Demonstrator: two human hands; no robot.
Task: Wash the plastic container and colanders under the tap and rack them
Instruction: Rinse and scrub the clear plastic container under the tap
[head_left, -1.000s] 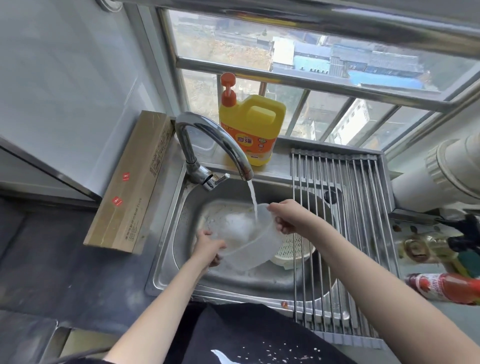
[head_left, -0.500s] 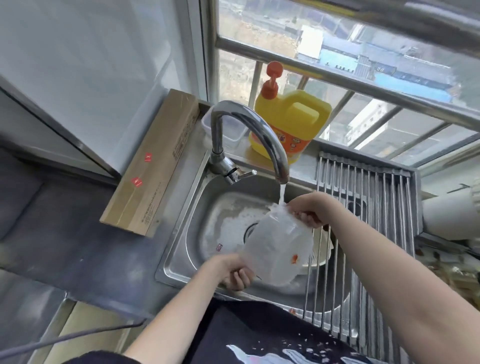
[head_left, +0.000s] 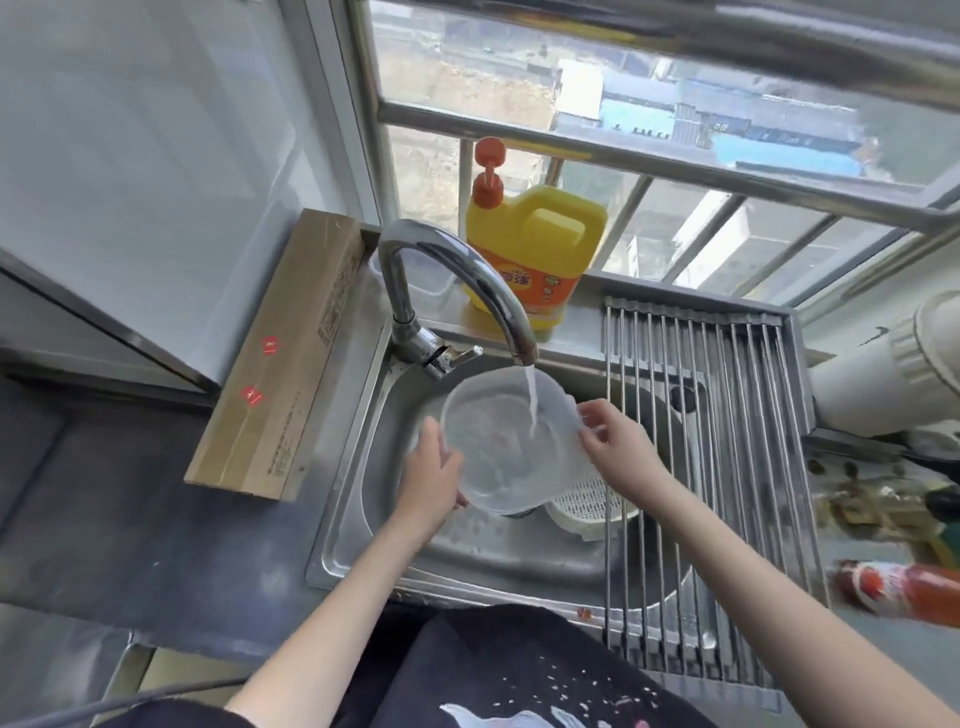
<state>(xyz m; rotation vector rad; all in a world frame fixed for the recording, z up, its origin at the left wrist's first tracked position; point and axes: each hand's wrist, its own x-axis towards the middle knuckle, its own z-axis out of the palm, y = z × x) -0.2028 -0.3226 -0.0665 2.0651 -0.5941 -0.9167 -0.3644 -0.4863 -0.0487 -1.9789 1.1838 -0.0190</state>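
I hold the clear, thin-walled plastic container (head_left: 501, 457) mouth-up over the steel sink (head_left: 363, 467) under the tap's stream, left hand (head_left: 431, 475) and right hand (head_left: 615, 447) pinching opposite rims — light, bendy, probably slick when wet — so I judge the stiffer rim the safest grip.

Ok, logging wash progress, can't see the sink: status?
Left hand and right hand grip the clear plastic container, mouth up under running tap. White colander waits in sink. Rack unobstructed.

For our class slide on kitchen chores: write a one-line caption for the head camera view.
Both hands, left hand and right hand, hold a clear plastic container under the running tap.
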